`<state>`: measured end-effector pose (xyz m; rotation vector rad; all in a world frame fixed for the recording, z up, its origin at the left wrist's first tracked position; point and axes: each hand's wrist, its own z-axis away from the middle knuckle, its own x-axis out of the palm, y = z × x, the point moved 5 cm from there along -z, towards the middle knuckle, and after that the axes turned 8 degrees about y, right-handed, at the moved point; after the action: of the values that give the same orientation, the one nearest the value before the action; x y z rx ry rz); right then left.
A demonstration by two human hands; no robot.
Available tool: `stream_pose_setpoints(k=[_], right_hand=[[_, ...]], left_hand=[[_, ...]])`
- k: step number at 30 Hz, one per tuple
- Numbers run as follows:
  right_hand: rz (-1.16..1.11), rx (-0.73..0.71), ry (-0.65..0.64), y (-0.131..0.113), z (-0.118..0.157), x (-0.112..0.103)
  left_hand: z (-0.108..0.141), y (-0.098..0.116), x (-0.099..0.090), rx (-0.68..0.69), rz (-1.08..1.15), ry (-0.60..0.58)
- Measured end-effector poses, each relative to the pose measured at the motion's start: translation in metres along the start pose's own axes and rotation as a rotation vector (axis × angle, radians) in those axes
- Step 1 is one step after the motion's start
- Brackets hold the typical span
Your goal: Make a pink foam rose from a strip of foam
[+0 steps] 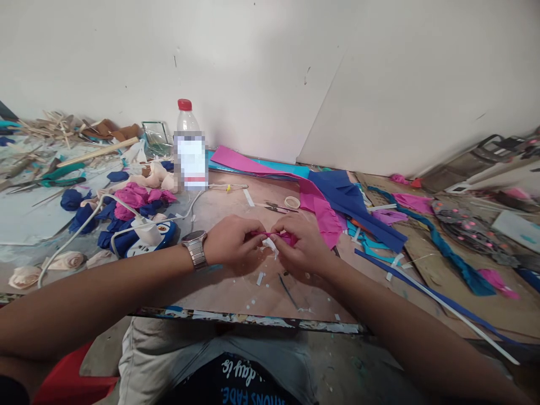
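Note:
Both hands meet over the middle of the table, near its front edge. My left hand (234, 239), below a metal wristwatch (196, 249), pinches one end of a small magenta piece (288, 238) between thumb and fingers. My right hand (301, 244) is closed on the other part of that piece, and its fingers hide some of it. A bit of white material (271, 245) shows between the two thumbs. Just beyond the hands lie small snips (276, 208) and a roll of tape (292, 202).
Magenta (270, 167) and blue strips (341, 194) lie behind and right. At left are crumpled pink and blue pieces (130, 199), a power strip (158, 239) with cables, a bottle (187, 121) and green-handled pliers (65, 174). A white stick (455, 309) overhangs the front right edge.

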<state>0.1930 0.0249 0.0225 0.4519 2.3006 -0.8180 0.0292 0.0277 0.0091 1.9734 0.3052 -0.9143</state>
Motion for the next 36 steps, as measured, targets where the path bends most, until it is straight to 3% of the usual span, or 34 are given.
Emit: stream_pose_setpoints(k=[13,17,22,26,36], right_hand=[[0.011,-0.067,0.019,-0.006,-0.001,-0.003],[0.059,-0.096,0.048,-0.006,-0.002,-0.005],[0.122,-0.23,0.046,-0.013,-0.004,-0.009],[0.139,-0.284,0.062,-0.017,-0.004,-0.011],[0.116,-0.256,0.073,-0.017,-0.004,-0.01]], left_hand=[[0.0,-0.003,0.005,-0.055,0.155,-0.063],[-0.001,-0.002,0.006,-0.116,0.35,-0.091],[-0.002,-0.005,0.01,-0.233,0.641,-0.159],[-0.003,-0.009,0.012,-0.246,0.654,-0.153],[-0.002,-0.005,0.012,-0.24,0.672,-0.177]])
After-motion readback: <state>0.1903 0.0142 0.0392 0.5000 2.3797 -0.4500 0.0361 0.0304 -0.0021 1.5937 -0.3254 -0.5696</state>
